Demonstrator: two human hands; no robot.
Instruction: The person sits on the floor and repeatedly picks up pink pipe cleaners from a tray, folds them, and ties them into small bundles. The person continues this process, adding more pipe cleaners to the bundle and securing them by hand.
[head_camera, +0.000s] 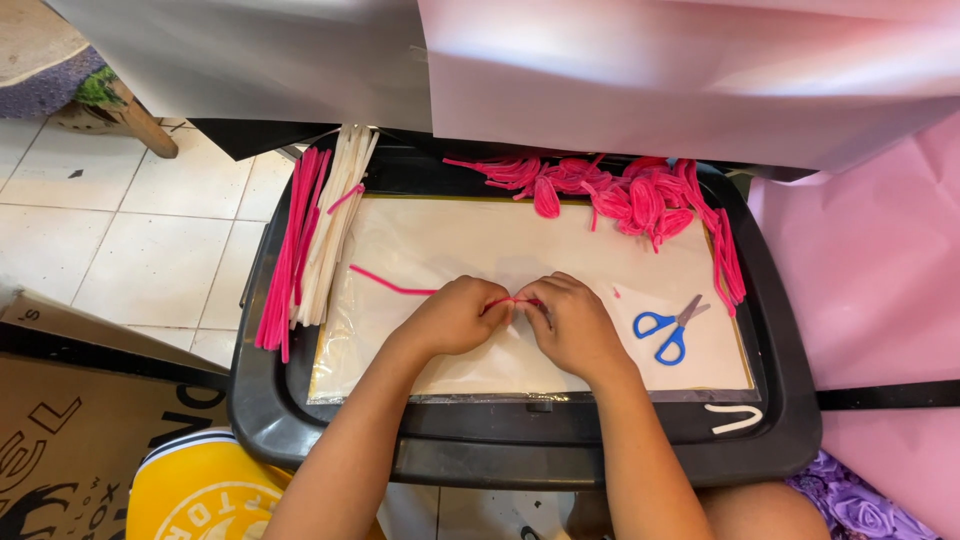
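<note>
My left hand (455, 315) and my right hand (575, 322) meet over a cream sheet (520, 235) in a black tray (775, 360). Both pinch one pink pipe cleaner (385, 283); its free end trails left across the sheet, and a short stretch shows between my fingers. A heap of looped pink pipe cleaner pieces (620, 195) lies along the tray's far edge, reaching down its right side. Straight pink pipe cleaners (290, 250) and white ones (335, 225) lie bundled at the tray's left.
Blue-handled scissors (668, 328) rest on the sheet, right of my right hand. A bent white pipe cleaner (735, 418) sits at the tray's near right rim. Large paper sheets (640, 70) overhang the back. A cardboard box (70, 420) stands left; pink paper (880, 290) right.
</note>
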